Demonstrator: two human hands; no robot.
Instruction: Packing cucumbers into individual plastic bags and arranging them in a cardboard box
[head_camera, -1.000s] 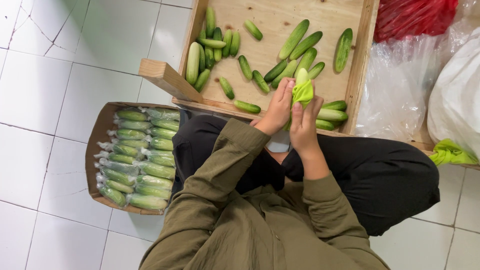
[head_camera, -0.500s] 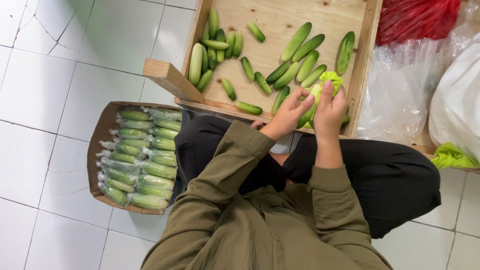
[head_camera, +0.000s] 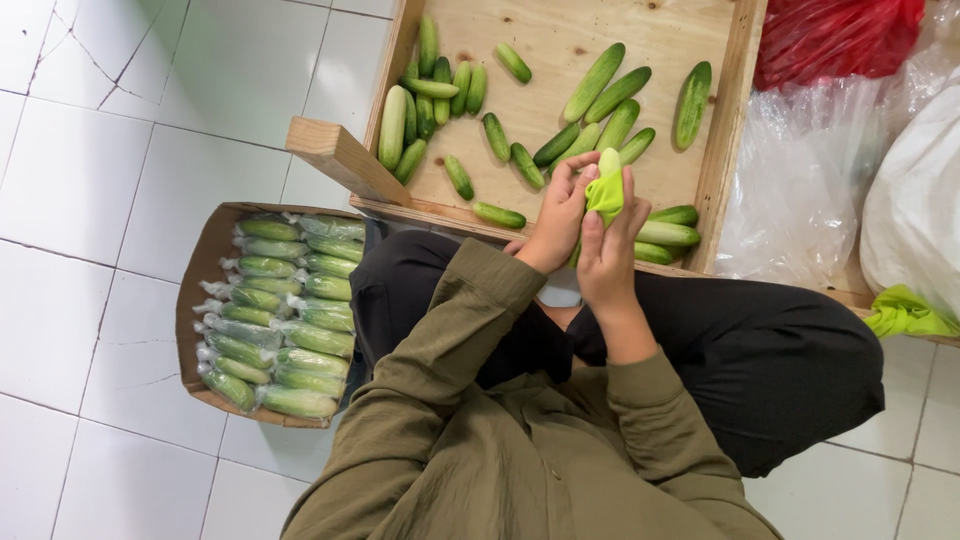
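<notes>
White floor tiles (head_camera: 120, 150) fill the left of the scene, and a shallow wooden tray (head_camera: 725, 140) lies at the far side, strewn with loose cucumbers (head_camera: 595, 80). Clear plastic sheeting (head_camera: 800, 170) and a red bag (head_camera: 830, 40) are seen to the right of the tray. A cardboard box (head_camera: 192, 290), packed with rows of plastic-wrapped cucumbers (head_camera: 280, 330), is set on the floor at the left, just beside the person's knee. Over the tray's near edge, a pale cucumber (head_camera: 608, 160) is held upright between both hands, with a bright green cloth (head_camera: 605, 195) wrapped round it. The left hand (head_camera: 558, 220) is closed around the cucumber's left side; the right hand (head_camera: 608, 250) is closed on the cloth and the cucumber together. A second green cloth (head_camera: 905, 310) lies at the right edge.
</notes>
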